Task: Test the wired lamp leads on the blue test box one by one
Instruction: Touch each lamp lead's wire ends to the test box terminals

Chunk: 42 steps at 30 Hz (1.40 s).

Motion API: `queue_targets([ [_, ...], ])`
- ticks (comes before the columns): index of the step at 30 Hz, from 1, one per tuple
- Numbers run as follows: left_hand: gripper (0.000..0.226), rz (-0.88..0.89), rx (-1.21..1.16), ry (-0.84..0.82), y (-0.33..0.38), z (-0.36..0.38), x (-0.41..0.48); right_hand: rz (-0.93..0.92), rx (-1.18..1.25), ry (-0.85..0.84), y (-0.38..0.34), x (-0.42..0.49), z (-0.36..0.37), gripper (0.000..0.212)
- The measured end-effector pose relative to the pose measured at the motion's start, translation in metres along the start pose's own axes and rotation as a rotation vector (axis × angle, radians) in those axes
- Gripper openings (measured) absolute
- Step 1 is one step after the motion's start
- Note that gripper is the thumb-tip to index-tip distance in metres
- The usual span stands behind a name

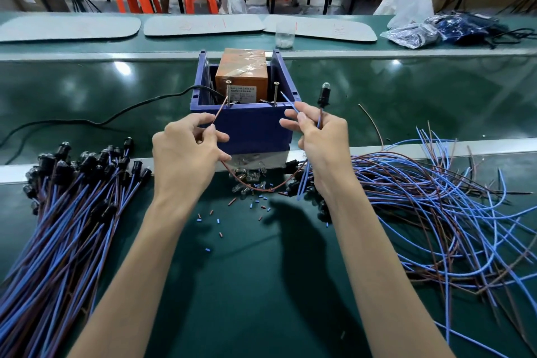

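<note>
Now lamp [325, 93] upright, brown lead [220, 111] at L screw [228, 93].

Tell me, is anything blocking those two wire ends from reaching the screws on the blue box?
Nothing visible. The brown lead has its tip at the left screw; the blue lead ends just right of the right screw, with only open air between.

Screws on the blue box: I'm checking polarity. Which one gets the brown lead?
The left screw; the brown lead from the left hand reaches it. The blue lead points at the right screw.
</note>
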<state>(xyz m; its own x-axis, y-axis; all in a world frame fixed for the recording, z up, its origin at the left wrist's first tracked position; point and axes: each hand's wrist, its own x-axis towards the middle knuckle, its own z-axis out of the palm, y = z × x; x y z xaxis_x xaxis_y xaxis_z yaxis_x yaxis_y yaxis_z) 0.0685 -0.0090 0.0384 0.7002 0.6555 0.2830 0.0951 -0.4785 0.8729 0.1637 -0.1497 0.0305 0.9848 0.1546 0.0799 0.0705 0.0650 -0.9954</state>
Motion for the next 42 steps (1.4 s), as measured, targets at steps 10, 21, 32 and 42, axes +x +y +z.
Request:
queue_targets([
  [10, 0.02, 0.011, -0.017, -0.027, -0.001, -0.001, 0.002, 0.027, 0.011, -0.071, -0.002, 0.001, -0.003, 0.026],
  [21, 0.023, 0.011, 0.013, -0.013, -0.006, -0.005, 0.006, 0.038, 0.017, -0.105, -0.004, 0.0, -0.006, 0.027],
  [32, 0.026, 0.026, 0.046, 0.008, -0.002, -0.012, 0.007, 0.019, 0.023, -0.084, -0.009, 0.001, -0.011, 0.036],
  [42, 0.027, 0.035, 0.059, 0.001, 0.0, -0.012, 0.007, 0.018, 0.011, -0.09, -0.01, 0.001, -0.011, 0.036],
])
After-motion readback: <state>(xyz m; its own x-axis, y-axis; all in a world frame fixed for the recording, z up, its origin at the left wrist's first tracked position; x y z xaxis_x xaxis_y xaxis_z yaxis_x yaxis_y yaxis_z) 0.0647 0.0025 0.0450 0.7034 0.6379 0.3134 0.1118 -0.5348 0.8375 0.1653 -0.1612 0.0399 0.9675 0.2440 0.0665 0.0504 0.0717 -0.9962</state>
